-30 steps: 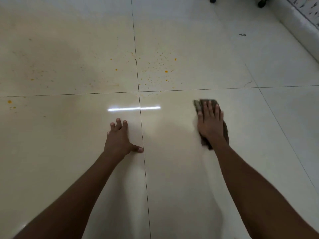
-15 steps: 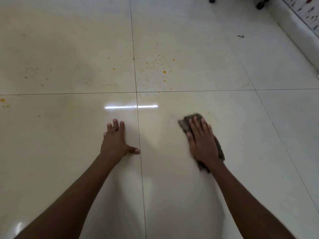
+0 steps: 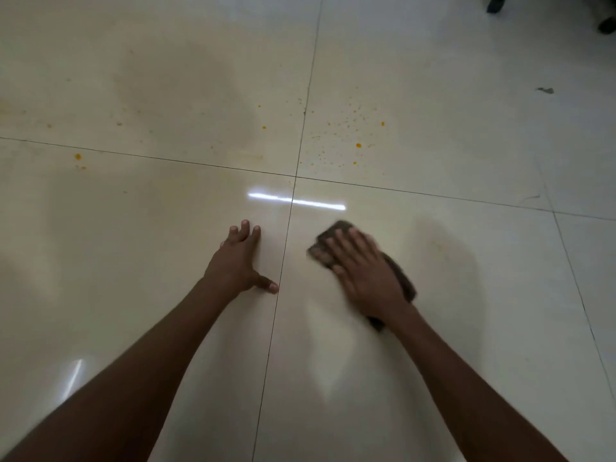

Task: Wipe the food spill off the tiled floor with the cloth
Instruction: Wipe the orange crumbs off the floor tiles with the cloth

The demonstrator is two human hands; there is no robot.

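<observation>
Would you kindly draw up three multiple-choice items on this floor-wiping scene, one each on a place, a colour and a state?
1. Where does the dark brown cloth lie?
A. under the right hand
B. under the left hand
C. beside the far wall

2. What colour are the spilled food specks?
A. green
B. orange-yellow
C. blue

3. How is the left hand placed?
A. gripping the cloth
B. raised in the air
C. flat on the cream tiled floor

Key: 1 A, the right hand presses on it; 2 B, orange-yellow dots lie beyond the grout line; 3 C, its fingers are spread on bare tile.
</observation>
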